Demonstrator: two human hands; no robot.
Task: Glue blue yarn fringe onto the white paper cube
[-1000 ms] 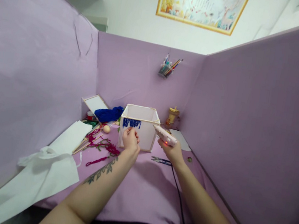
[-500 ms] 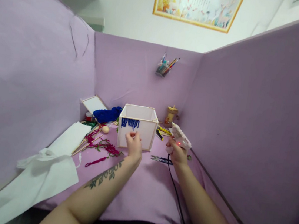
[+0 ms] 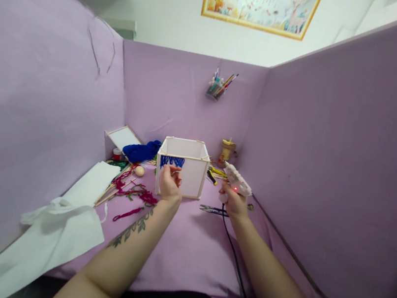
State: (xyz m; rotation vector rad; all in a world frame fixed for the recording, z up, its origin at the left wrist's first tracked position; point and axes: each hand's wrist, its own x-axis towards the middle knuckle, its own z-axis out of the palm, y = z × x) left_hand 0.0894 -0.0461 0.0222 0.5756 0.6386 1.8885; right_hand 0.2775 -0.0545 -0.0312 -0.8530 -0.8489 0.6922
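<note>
A white open-topped box (image 3: 193, 178) with thin wooden edging stands on the cloth in front of me. Short strands of blue yarn (image 3: 172, 160) hang along the upper left of its front panel. My left hand (image 3: 171, 182) is at the lower ends of these strands, its fingers bent together. Whether any strand lies between the fingertips is hidden. My right hand (image 3: 234, 201) grips a white hot glue gun (image 3: 237, 180) by the handle, right of the box. Its red light is lit and the nozzle points up and left. A black cord (image 3: 236, 261) runs down from it.
Thread snips (image 3: 213, 210) lie beside my right hand. A blue yarn skein (image 3: 142, 151), a framed white panel (image 3: 124, 138), magenta yarn (image 3: 145, 194), sticks and white fabric (image 3: 55, 232) spread leftward. Pliers (image 3: 212, 177) and a yellow-brown pot (image 3: 226, 150) stand behind. Purple walls enclose three sides.
My left hand has risen and shifted left, from below the blue yarn to its lower ends. The right hand keeps its hold on the glue gun, nearly unmoved.
</note>
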